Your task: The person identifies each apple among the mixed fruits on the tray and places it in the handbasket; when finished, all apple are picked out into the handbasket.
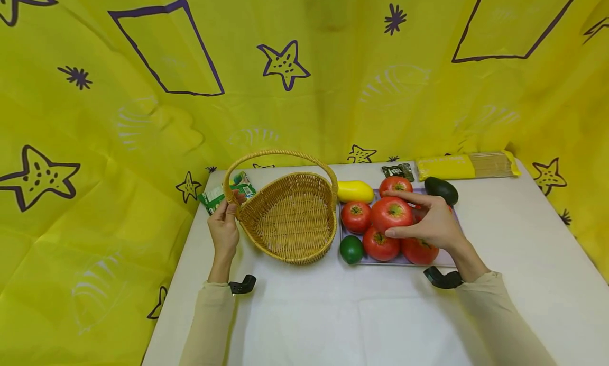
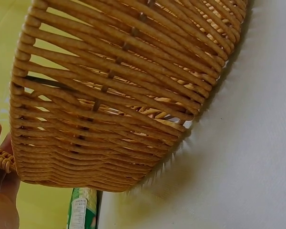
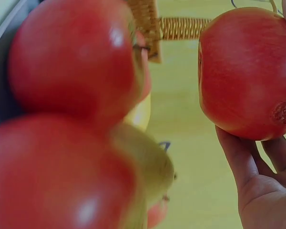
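Note:
My left hand (image 1: 224, 232) grips the handle (image 1: 280, 153) of a wicker basket (image 1: 292, 220) at its left base. The basket stands tilted on the table, its woven inside bare and facing me. In the left wrist view the basket's side (image 2: 114, 95) fills most of the picture, with the fingers (image 2: 5, 205) around the handle. My right hand (image 1: 440, 223) holds a red apple (image 1: 391, 212) between thumb and fingers, above several other red apples (image 1: 380, 244) on a lavender tray (image 1: 446, 258). The right wrist view shows the held apple (image 3: 250, 71) raised beside the others.
On the tray are also a green lime (image 1: 351, 249), a yellow oblong fruit (image 1: 356, 191) and a dark avocado (image 1: 441, 190). Behind lie a small dark packet (image 1: 398, 171) and a yellow noodle pack (image 1: 447, 167). Green packets (image 1: 243, 183) lie behind the basket's left side.

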### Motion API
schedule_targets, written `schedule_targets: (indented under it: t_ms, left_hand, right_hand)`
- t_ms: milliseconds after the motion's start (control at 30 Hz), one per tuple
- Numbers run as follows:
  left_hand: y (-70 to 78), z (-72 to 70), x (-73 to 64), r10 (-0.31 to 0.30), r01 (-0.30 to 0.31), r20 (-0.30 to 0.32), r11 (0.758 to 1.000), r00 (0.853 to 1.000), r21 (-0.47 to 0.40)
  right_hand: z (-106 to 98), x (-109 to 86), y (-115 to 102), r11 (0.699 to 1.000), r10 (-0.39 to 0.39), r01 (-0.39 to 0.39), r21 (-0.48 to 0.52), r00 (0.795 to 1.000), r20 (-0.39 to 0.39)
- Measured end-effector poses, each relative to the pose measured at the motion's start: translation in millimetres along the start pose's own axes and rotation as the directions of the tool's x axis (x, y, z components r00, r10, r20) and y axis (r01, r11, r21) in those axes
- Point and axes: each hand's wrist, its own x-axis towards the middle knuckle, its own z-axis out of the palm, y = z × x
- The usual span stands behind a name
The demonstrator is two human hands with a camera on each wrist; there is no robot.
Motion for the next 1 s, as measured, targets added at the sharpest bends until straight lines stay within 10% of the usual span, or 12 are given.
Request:
schedule_targets:
  t_ms: [1000]
  left_hand:
    - [-4.7, 4.9, -2.4, 0.042, -0.038, -0.083, 0.998, 0.996, 0.049]
  right_hand:
    - [85, 35.9, -32, 0.987, -0.053, 0.023, 0.158, 0.981, 0.187]
